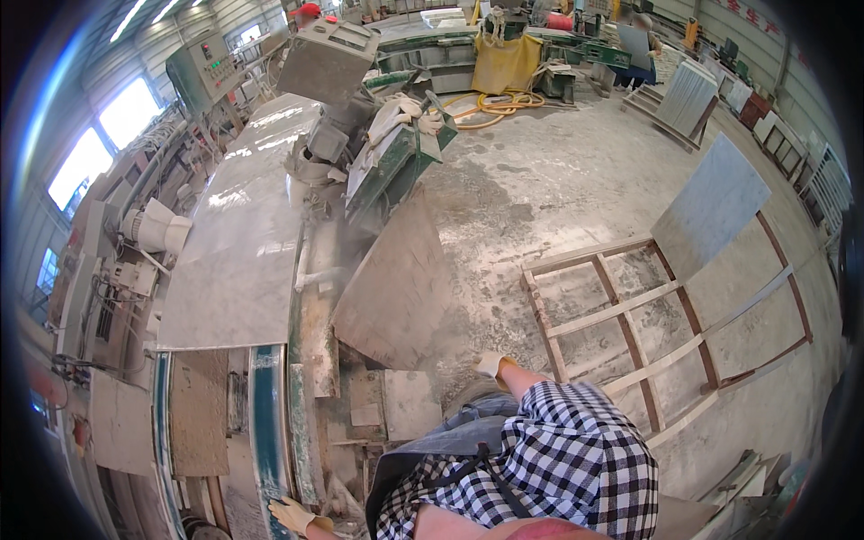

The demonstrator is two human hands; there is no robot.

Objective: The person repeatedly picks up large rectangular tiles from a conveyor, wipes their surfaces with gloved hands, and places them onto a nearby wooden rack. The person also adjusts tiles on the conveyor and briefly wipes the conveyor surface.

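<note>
My left hand (292, 516), in a pale yellow-white work glove, lies with fingers stretched out on the edge of a blue conveyor rail (269, 432). A large, glossy, light stone slab (238, 243) lies flat on the machine bed farther ahead. Out to my right side hangs my right hand (490, 363), gloved too, over the wet floor and touching nothing that I can see. Its fingers are too small and turned away to make out. Between the hands, next to the machine, leans a dusty grey-brown board (400, 283).
On the right, a wooden frame rack (621, 310) lies on the floor with a pale slab (715, 207) standing at it. A green machine part (400, 166) juts out ahead. Yellow hose (499, 106) coils farther off. A co-worker (639, 54) stands at the far right.
</note>
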